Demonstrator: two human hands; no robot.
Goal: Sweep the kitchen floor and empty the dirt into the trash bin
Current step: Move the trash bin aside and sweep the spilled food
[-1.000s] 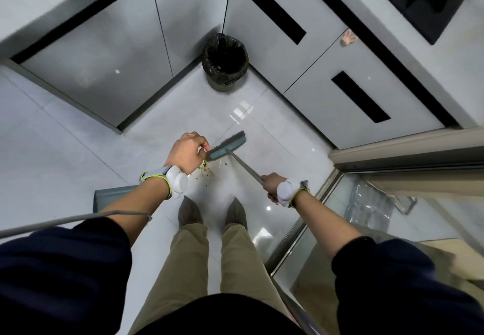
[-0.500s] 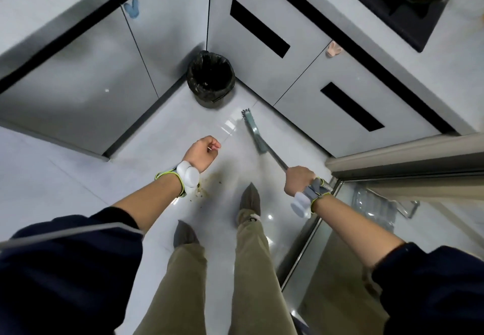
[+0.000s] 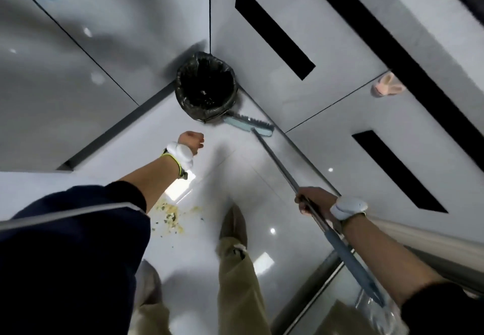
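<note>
A round trash bin [image 3: 205,88] lined with a black bag stands in the corner where the cabinets meet. The blue broom head [image 3: 250,124] rests on the white floor right beside the bin, against the cabinet base. Its long handle [image 3: 277,163] runs back to my right hand [image 3: 311,202], which grips it. My left hand [image 3: 191,142] hangs in a loose fist above the floor, holding nothing I can see. A small pile of yellowish crumbs and dirt [image 3: 170,217] lies on the floor near my feet, partly hidden by my left sleeve.
Grey cabinet doors [image 3: 327,78] with black slot handles line the right side, more cabinets [image 3: 65,67] the left. A metal door track and glass door [image 3: 314,306] run along the lower right. My legs and shoes [image 3: 233,226] stand mid-floor.
The broom head has swung away from the dirt pile out to the bin in the corner. My left hand let go of the broom and moved forward. I have stepped closer to the bin.
</note>
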